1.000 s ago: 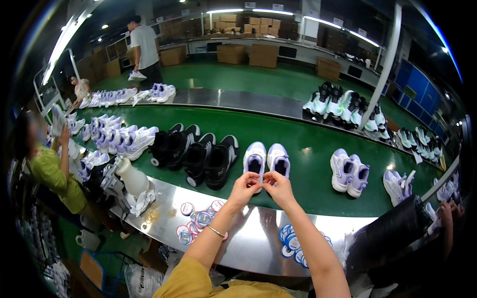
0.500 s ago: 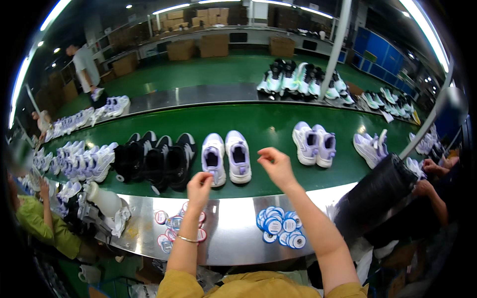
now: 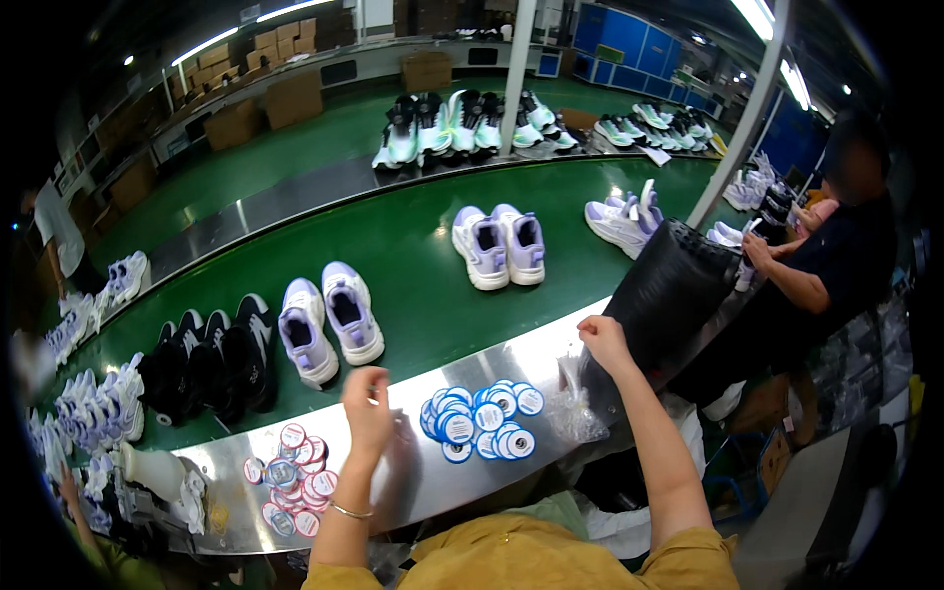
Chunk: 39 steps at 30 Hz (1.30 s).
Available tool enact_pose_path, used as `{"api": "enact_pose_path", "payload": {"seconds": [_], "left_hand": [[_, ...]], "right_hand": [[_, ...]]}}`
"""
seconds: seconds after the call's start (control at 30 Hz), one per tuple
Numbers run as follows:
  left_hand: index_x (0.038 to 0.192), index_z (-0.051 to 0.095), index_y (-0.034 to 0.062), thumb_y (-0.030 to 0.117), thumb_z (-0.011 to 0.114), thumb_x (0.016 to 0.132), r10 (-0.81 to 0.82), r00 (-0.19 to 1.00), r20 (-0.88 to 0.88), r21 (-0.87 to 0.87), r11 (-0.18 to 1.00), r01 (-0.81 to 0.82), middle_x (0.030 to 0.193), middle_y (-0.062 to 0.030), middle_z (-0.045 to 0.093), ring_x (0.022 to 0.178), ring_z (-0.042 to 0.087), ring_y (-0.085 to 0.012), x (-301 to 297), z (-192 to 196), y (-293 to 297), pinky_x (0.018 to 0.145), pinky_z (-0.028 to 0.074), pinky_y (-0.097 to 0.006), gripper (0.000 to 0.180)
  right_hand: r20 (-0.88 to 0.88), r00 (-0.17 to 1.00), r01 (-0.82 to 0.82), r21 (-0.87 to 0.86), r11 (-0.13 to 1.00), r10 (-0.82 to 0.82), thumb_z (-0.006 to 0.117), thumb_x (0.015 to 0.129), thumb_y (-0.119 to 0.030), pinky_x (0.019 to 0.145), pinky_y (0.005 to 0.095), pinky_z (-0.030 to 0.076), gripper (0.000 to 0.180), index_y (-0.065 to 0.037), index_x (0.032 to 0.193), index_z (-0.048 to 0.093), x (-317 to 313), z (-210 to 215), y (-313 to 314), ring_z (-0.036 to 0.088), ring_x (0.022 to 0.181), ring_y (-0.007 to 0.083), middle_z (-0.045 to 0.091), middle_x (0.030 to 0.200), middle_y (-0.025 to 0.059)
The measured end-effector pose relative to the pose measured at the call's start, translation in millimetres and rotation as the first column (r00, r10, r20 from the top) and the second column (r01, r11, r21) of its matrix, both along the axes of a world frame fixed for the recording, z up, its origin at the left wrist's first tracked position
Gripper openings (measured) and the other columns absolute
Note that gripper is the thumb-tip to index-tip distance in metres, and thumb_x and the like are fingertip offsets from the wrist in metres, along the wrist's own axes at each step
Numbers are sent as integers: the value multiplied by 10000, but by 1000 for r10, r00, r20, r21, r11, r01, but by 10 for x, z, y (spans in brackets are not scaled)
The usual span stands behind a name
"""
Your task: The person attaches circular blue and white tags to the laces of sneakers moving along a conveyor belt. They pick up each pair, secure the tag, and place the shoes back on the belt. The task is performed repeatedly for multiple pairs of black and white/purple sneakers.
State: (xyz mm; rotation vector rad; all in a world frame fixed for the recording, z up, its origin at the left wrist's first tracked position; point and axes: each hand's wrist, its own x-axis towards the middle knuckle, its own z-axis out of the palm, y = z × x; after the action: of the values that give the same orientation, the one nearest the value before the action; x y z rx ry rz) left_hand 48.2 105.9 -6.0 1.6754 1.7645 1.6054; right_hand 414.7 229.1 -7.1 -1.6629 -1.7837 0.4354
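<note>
Pretty busy workshop: green floor, stacked cardboard boxes (image 3: 285,44) along the back, blue cabinets (image 3: 644,61) off to the right and tube lights (image 3: 755,18) overhead. A long green work surface (image 3: 413,241) sweeps across, with a shiny metal ledge (image 3: 418,492) on the near side and a narrow metal shelf (image 3: 211,231) on the far side, where a row of mint-and-black shoes (image 3: 457,128) sits.

The nearest white-and-lavender pair (image 3: 305,339) is on the green surface, side by side, just right of some black shoes (image 3: 251,359). Another lavender pair (image 3: 482,256) stands further right.

The left hand (image 3: 368,411) is just below the nearest pair, fingers curled toward the thumb; can't tell if it's pinching anything. The right hand (image 3: 606,342) is near a fat black roll (image 3: 669,285), fingers bunched together, and I can't tell there either.

On the ledge: blue-rimmed discs (image 3: 489,417) in a heap between the forearms, red-rimmed discs (image 3: 324,482) to the left, and crinkly clear plastic (image 3: 575,408) by the roll. Someone in a dark top (image 3: 855,236) is working over on the right.
</note>
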Motion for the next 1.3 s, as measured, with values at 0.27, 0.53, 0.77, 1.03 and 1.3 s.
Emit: {"api": "enact_pose_path", "payload": {"seconds": [0.27,0.53,0.77,1.03,1.3], "left_hand": [[863,568,18,-7,553,732,-502,837,-217,-17,859,511,851,-141,578,822,546,-313,1250,-83,16,708,455,-381,134],[920,546,-2,62,543,762,-682,630,-371,-206,722,660,954,-150,580,874,544,-322,1839,-226,119,760,447,-387,170],[1086,519,-15,112,557,773,-568,629,-530,-67,768,637,1136,-171,530,1073,491,-325,2172,-358,253,877,402,-389,340],[1155,496,-17,176,541,804,-606,542,-582,-209,756,620,1223,-176,488,1155,444,-317,2272,-568,189,971,350,-384,403],[1148,496,-29,161,560,784,-611,562,-558,-215,760,613,1222,-192,484,1170,430,-323,2275,-615,161,987,337,-385,416]], "right_hand": [[316,949,108,-283,953,-13,638,686,-240,741,408,485,257,-4,790,638,-220,-151,280,613,842,328,641,870,172],[340,937,16,-262,965,77,606,663,-153,678,428,486,204,14,778,623,-353,-268,269,617,777,342,632,792,196],[-233,961,-147,26,989,149,617,710,-84,546,270,450,87,-7,743,593,-152,-397,155,574,568,159,602,637,99],[-612,772,-243,-29,970,175,596,742,-45,552,229,434,105,36,808,596,-86,-416,163,547,600,94,619,675,56],[-497,862,88,-47,995,-100,537,798,-63,563,231,413,80,13,783,559,-133,-535,280,519,599,95,588,676,48]]}}
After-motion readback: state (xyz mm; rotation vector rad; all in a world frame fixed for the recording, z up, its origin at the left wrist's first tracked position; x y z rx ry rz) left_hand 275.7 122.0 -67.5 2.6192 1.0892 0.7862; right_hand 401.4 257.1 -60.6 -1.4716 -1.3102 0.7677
